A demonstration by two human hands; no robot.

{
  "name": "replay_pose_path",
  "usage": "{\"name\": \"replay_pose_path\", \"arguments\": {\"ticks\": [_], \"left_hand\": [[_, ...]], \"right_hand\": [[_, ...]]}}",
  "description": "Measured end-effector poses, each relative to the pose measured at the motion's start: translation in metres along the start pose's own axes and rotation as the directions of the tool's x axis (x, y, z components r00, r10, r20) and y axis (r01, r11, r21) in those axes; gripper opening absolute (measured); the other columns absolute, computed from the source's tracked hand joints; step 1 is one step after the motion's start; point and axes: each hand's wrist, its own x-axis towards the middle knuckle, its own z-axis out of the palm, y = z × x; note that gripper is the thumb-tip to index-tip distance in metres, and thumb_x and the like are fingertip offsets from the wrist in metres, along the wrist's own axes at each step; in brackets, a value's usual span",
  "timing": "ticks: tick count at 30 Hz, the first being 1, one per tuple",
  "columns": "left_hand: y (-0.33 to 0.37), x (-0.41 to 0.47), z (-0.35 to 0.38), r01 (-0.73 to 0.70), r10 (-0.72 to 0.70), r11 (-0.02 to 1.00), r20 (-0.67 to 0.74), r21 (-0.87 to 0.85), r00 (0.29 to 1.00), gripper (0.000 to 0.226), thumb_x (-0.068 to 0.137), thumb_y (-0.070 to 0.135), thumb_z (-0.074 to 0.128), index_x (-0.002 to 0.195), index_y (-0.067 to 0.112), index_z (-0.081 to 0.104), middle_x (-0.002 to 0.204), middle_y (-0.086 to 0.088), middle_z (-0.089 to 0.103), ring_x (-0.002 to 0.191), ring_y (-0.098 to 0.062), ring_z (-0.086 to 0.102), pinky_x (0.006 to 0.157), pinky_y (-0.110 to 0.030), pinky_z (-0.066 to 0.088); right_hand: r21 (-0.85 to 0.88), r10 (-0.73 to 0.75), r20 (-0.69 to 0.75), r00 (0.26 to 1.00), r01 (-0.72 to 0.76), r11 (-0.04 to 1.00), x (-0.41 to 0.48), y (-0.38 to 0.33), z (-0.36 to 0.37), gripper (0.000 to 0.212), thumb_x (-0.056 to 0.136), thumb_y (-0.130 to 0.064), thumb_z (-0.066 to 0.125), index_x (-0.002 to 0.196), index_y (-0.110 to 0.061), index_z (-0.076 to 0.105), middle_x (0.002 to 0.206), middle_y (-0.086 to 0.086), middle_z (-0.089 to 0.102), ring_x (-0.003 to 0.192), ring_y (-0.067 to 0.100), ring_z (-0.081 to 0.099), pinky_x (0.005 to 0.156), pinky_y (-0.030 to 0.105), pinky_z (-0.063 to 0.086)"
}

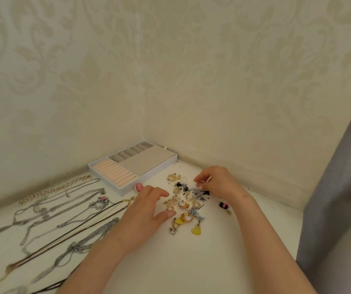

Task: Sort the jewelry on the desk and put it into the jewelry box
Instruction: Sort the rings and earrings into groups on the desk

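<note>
Mid-sorting: picking through the earring pile (188, 205) lying between both grips on the tabletop (191, 262). Left hand (149, 209) grip apart, relaxed; right hand (219, 183) fingertips bunched, clamped or not cannot tell. Next: lift one earring cleanly, carry beyond the left grip to the jewelry box (104, 179).

Matt fabric-lined jewelry box (149, 164)

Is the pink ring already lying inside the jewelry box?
No, the pink ring lies on the desk, just outside the near corner of the jewelry box.
</note>
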Motion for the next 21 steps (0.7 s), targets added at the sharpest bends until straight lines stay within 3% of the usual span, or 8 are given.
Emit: {"name": "replay_pose_path", "arguments": {"ticks": [4, 8, 11, 14, 16, 18, 21], "left_hand": [[0.005, 0.009, 0.010, -0.010, 0.011, 1.000, 0.025, -0.009, 1.000, 0.050, 0.097, 0.038, 0.042, 0.142, 0.023, 0.028, 0.147, 0.010, 0.027, 0.134, -0.004, 0.026, 0.102, -0.015, 0.022], [0.015, 0.042, 0.021, 0.106, -0.103, 0.994, 0.131, -0.021, 0.986, 0.070, 0.096, 0.048, 0.035, 0.151, 0.017, 0.003, 0.158, -0.001, -0.006, 0.145, -0.015, -0.004, 0.115, -0.031, 0.006], [0.022, 0.074, 0.030, 0.188, -0.184, 0.982, 0.154, -0.011, 0.971, 0.079, 0.094, 0.056, 0.030, 0.150, 0.011, -0.003, 0.157, -0.008, -0.013, 0.145, -0.023, -0.011, 0.117, -0.037, 0.002], [0.025, 0.093, 0.038, 0.183, -0.174, 0.982, 0.159, -0.042, 0.972, 0.076, 0.095, 0.057, 0.024, 0.150, 0.009, 0.003, 0.158, -0.011, -0.001, 0.145, -0.023, -0.001, 0.116, -0.037, 0.005], [0.026, 0.096, 0.041, 0.143, -0.132, 0.989, 0.185, -0.047, 0.974, 0.068, 0.098, 0.052, 0.022, 0.147, 0.005, 0.019, 0.153, -0.014, 0.019, 0.142, -0.026, 0.014, 0.113, -0.036, 0.015], [0.030, 0.092, 0.042, 0.133, -0.115, 0.988, 0.201, -0.080, 0.973, 0.066, 0.098, 0.053, 0.023, 0.131, -0.001, 0.040, 0.136, -0.022, 0.040, 0.130, -0.035, 0.033, 0.106, -0.042, 0.028], [0.036, 0.076, 0.039, 0.105, -0.082, 0.990, 0.218, -0.098, 0.972, 0.066, 0.097, 0.054, 0.026, 0.125, -0.003, 0.045, 0.131, -0.025, 0.044, 0.125, -0.036, 0.039, 0.104, -0.045, 0.031]], "right_hand": [[0.075, 0.033, -0.046, 0.998, -0.029, 0.997, 0.001, 0.001, -0.001, 0.022, 0.084, -0.003, 0.066, 0.100, -0.017, 0.071, 0.089, -0.001, 0.062, 0.071, 0.010, 0.057, 0.055, 0.015, 0.043], [0.198, 0.020, -0.098, 0.995, -0.001, 0.980, 0.001, 0.002, -0.005, 0.017, 0.083, -0.009, 0.070, 0.097, -0.020, 0.069, 0.079, -0.002, 0.062, 0.070, 0.015, 0.060, 0.061, 0.026, 0.048], [0.236, -0.030, -0.147, 0.989, 0.064, 0.970, 0.003, 0.002, -0.002, 0.018, 0.084, -0.013, 0.070, 0.092, -0.028, 0.067, 0.081, -0.002, 0.061, 0.074, 0.013, 0.058, 0.062, 0.023, 0.045], [0.260, -0.054, -0.192, 0.980, 0.104, 0.960, 0.005, 0.002, 0.003, 0.019, 0.089, -0.010, 0.062, 0.096, -0.027, 0.064, 0.083, -0.002, 0.059, 0.074, 0.014, 0.064, 0.072, 0.034, 0.054], [0.318, -0.047, -0.235, 0.971, 0.122, 0.940, 0.006, 0.002, 0.005, 0.019, 0.091, -0.008, 0.059, 0.098, -0.025, 0.062, 0.084, -0.002, 0.058, 0.071, 0.013, 0.065, 0.075, 0.037, 0.056], [0.329, -0.050, -0.300, 0.953, 0.152, 0.932, 0.007, 0.000, 0.004, 0.018, 0.091, -0.010, 0.060, 0.095, -0.027, 0.062, 0.086, -0.001, 0.058, 0.072, 0.013, 0.064, 0.070, 0.029, 0.053], [0.397, -0.043, -0.373, 0.927, 0.201, 0.896, 0.008, -0.004, 0.004, 0.017, 0.088, -0.010, 0.064, 0.092, -0.026, 0.062, 0.085, -0.001, 0.061, 0.070, 0.010, 0.065, 0.064, 0.018, 0.047]]}}
